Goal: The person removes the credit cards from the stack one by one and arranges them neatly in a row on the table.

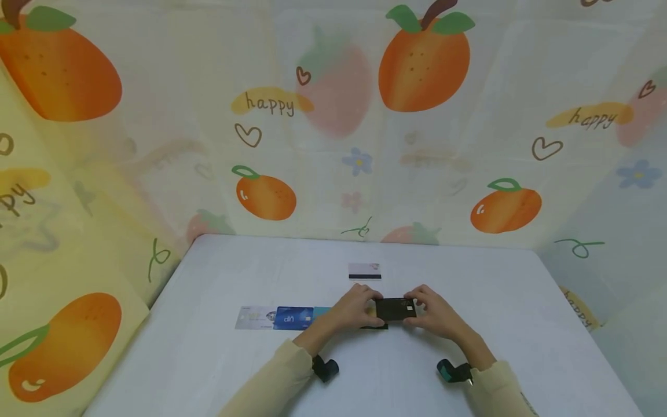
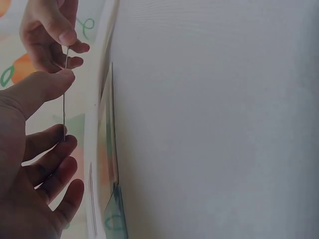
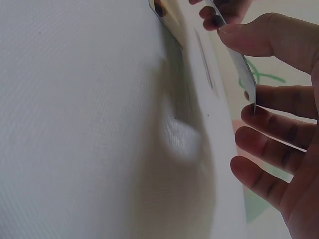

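Note:
A black card (image 1: 396, 309) with a small chip is held up over the white table by both hands. My left hand (image 1: 354, 308) pinches its left end, and my right hand (image 1: 435, 311) pinches the right end. Both wrist views show the card nearly edge-on, its edges between thumb and fingertips. Left of it lies a row of cards: a pale grey card (image 1: 253, 318), a blue card (image 1: 293, 318) marked VIP and a light blue card (image 1: 320, 311) partly covered by my left hand. Further along, a dark card edge (image 1: 376, 328) peeks out below that hand.
Behind the hands lies a white card (image 1: 365, 270) with a black stripe. The white table (image 1: 172, 359) meets a fruit-printed cloth (image 1: 323, 191) at its back and sides. Each wrist wears a small black camera, the left one (image 1: 325, 369) close over the table.

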The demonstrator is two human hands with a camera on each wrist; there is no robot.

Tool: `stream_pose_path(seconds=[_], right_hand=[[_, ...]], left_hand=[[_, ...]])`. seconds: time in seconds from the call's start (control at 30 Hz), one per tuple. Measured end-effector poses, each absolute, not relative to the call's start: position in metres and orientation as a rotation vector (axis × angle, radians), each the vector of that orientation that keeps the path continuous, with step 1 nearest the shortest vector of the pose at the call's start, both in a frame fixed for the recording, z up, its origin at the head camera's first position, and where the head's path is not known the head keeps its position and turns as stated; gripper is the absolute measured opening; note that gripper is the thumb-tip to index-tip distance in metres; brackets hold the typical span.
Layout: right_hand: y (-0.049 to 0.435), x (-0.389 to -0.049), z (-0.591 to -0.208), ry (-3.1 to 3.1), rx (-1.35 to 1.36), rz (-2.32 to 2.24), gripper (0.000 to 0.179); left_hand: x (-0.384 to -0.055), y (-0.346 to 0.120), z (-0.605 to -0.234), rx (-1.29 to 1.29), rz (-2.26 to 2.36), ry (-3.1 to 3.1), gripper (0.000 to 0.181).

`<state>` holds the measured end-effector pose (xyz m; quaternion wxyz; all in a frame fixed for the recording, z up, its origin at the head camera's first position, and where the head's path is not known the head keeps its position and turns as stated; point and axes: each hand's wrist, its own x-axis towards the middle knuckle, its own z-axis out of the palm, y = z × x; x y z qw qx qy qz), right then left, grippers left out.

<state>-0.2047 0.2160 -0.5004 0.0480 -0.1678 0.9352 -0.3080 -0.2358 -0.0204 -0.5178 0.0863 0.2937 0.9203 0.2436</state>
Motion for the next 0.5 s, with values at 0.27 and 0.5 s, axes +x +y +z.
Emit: stream_pose_path(seconds=[0.27, 0.5], right_hand=[[0.224, -0.205, -0.501, 2.835, -0.477, -0.879, 0.049], [0.226, -0.207, -0.499, 2.831, -0.438, -0.861, 0.049]], left_hand=[[-0.239, -0.010, -0.521, 0.892, 0.665, 2.745, 0.058], [-0.237, -0.004, -0.521, 0.880, 0.657, 2.747, 0.057]])
